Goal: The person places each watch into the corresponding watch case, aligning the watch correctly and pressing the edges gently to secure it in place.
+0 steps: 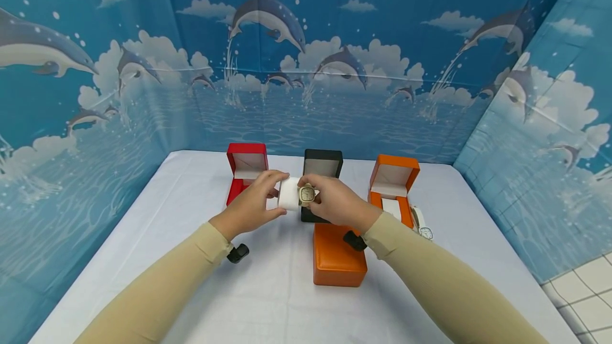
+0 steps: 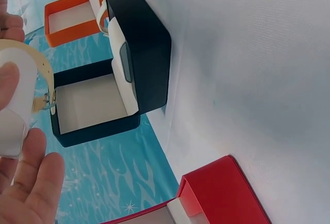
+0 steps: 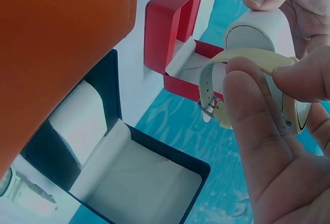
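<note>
In the head view my left hand (image 1: pixel 253 203) holds a white watch cushion (image 1: pixel 288 194) between thumb and fingers, above the table. A watch (image 1: pixel 307 194) with a gold-coloured case and cream strap is pinched in my right hand (image 1: pixel 337 200), at the cushion's right end. Seen from the right wrist, the cream strap (image 3: pixel 206 82) is buckled into a loop by the cushion's end face (image 3: pixel 250 36). How far the loop goes round the cushion I cannot tell. Behind the hands stands an open black box (image 1: pixel 323 155), partly hidden by them.
To the left is an open red box (image 1: pixel 246 150); to the right, an open orange box (image 1: pixel 394 163) with a white cushion inside. Beside that lies a white watch (image 1: pixel 423 227). A closed orange box (image 1: pixel 339 254) stands in front, under my right wrist. Dolphin-printed curtains (image 1: pixel 306 105) surround the table.
</note>
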